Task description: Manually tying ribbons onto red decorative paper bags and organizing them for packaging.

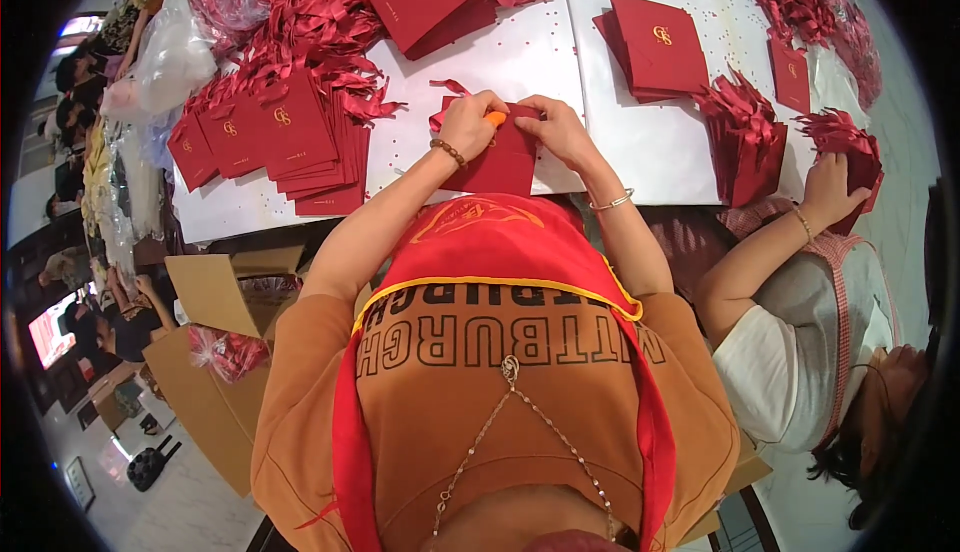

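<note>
A red paper gift bag (500, 174) lies on the white table close in front of my body. Above its upper part my left hand (468, 126), with a beaded bracelet at the wrist, is closed around a small orange tool (495, 120); its working end is hidden. My right hand (556, 130), a bangle on its wrist, pinches the bag near its top edge, with thumb and fingers close to the tool. A red ribbon (450, 86) sticks out beyond my left hand.
Stacked red bags (290, 132) and a heap of red ribbons (315, 27) are at left. More bags (425, 2) lie beyond my hands, others (660, 47) at right. A co-worker's hand (832, 192) grips ribboned bags (850, 157). A cardboard box (205, 392) stands at lower left.
</note>
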`<act>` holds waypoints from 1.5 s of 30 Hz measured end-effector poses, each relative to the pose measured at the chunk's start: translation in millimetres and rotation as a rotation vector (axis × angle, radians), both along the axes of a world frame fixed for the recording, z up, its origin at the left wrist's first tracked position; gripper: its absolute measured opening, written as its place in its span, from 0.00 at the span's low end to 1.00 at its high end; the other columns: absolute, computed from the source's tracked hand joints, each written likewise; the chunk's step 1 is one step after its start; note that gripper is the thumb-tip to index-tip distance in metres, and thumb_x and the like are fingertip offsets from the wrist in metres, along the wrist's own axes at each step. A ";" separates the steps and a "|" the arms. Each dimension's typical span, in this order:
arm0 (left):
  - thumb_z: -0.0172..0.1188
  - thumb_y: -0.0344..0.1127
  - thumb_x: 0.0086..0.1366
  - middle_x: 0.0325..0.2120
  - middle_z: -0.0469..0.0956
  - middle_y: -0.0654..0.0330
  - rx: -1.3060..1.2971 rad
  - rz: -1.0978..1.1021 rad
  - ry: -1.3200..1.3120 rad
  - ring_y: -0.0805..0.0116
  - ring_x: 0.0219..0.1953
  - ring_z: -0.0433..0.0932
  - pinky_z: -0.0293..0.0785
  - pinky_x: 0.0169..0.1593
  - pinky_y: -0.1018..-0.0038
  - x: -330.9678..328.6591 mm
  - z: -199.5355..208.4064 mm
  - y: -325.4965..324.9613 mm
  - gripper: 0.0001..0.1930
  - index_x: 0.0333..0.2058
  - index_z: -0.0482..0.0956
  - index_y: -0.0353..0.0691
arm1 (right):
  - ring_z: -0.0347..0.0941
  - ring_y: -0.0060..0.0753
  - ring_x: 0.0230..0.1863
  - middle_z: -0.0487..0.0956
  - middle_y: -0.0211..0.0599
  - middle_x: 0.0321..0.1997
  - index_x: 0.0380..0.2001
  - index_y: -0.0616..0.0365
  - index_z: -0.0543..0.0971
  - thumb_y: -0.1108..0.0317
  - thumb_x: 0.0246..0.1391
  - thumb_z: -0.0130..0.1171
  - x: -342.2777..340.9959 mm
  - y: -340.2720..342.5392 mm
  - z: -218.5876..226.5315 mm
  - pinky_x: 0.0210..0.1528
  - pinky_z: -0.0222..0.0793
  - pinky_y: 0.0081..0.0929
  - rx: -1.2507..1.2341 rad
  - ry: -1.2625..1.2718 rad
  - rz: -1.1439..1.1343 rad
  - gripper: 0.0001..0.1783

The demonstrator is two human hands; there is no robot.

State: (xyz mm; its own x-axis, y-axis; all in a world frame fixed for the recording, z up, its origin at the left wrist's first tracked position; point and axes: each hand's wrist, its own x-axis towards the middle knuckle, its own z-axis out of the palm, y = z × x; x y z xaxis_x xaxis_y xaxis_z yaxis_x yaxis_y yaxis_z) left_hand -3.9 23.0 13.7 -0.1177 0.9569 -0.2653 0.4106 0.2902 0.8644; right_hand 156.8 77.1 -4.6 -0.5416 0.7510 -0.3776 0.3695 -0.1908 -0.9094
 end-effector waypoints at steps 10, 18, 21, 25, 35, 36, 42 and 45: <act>0.53 0.26 0.54 0.20 0.77 0.56 0.147 -0.001 0.158 0.72 0.19 0.75 0.70 0.23 0.76 0.4 -8.0 -2.5 0.07 0.33 0.76 0.35 | 0.72 0.25 0.31 0.78 0.39 0.30 0.36 0.64 0.76 0.72 0.47 0.55 -1.4 -1.1 9.6 0.35 0.68 0.22 -0.063 0.042 0.008 0.12; 0.54 0.23 0.53 0.18 0.73 0.63 -0.147 0.000 -0.188 0.78 0.17 0.70 0.67 0.21 0.82 -1.7 -0.6 4.1 0.15 0.42 0.71 0.33 | 0.72 0.25 0.31 0.78 0.40 0.31 0.39 0.63 0.76 0.73 0.47 0.55 -3.4 -0.8 6.9 0.35 0.67 0.22 -0.016 0.026 0.040 0.13; 0.54 0.24 0.53 0.19 0.73 0.62 -0.138 0.062 -0.246 0.78 0.18 0.70 0.67 0.21 0.83 1.4 -7.8 1.8 0.15 0.42 0.71 0.32 | 0.72 0.25 0.30 0.78 0.39 0.30 0.39 0.62 0.76 0.74 0.46 0.55 -3.7 -0.5 11.3 0.35 0.67 0.22 0.090 -0.049 0.055 0.14; 0.53 0.24 0.52 0.19 0.76 0.60 -0.118 0.084 -0.266 0.76 0.18 0.72 0.68 0.21 0.80 -0.9 -7.1 1.5 0.14 0.40 0.73 0.33 | 0.71 0.24 0.27 0.77 0.38 0.27 0.38 0.63 0.76 0.74 0.46 0.56 -3.1 -0.9 19.1 0.31 0.67 0.22 -0.020 -0.033 0.024 0.13; 0.52 0.26 0.55 0.21 0.75 0.62 0.059 0.047 -0.090 0.78 0.20 0.71 0.69 0.24 0.81 5.5 -11.3 -6.8 0.15 0.42 0.73 0.32 | 0.71 0.22 0.19 0.76 0.37 0.21 0.34 0.65 0.76 0.73 0.45 0.57 -3.3 -0.5 21.8 0.22 0.67 0.22 -0.036 -0.044 0.002 0.11; 0.52 0.26 0.55 0.21 0.76 0.61 0.140 0.014 0.046 0.78 0.21 0.71 0.69 0.25 0.81 7.3 -11.5 -7.1 0.15 0.42 0.74 0.33 | 0.71 0.22 0.19 0.76 0.37 0.21 0.34 0.65 0.76 0.73 0.45 0.57 -3.0 -0.7 21.8 0.22 0.67 0.22 -0.035 -0.045 0.002 0.11; 0.53 0.27 0.54 0.21 0.77 0.59 0.170 0.045 -0.012 0.75 0.21 0.73 0.69 0.26 0.78 7.4 -16.7 -9.3 0.15 0.42 0.74 0.36 | 0.72 0.24 0.17 0.76 0.38 0.19 0.32 0.66 0.76 0.72 0.45 0.58 -3.4 -1.8 22.9 0.20 0.67 0.22 0.055 -0.078 0.004 0.10; 0.53 0.27 0.53 0.22 0.77 0.55 0.142 0.063 0.004 0.67 0.23 0.75 0.70 0.29 0.74 8.7 -12.3 -9.6 0.14 0.41 0.75 0.35 | 0.72 0.25 0.17 0.76 0.40 0.19 0.32 0.65 0.76 0.72 0.45 0.58 -4.0 -1.0 20.1 0.20 0.67 0.23 0.057 -0.098 0.016 0.10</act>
State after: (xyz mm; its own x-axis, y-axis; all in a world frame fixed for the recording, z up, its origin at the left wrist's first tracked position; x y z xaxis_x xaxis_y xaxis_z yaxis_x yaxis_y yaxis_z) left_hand 4.8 13.4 1.4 -0.1800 0.9754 -0.1271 0.3991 0.1905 0.8969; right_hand 152.9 76.0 15.5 -0.5166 0.7640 -0.3865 0.4597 -0.1333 -0.8780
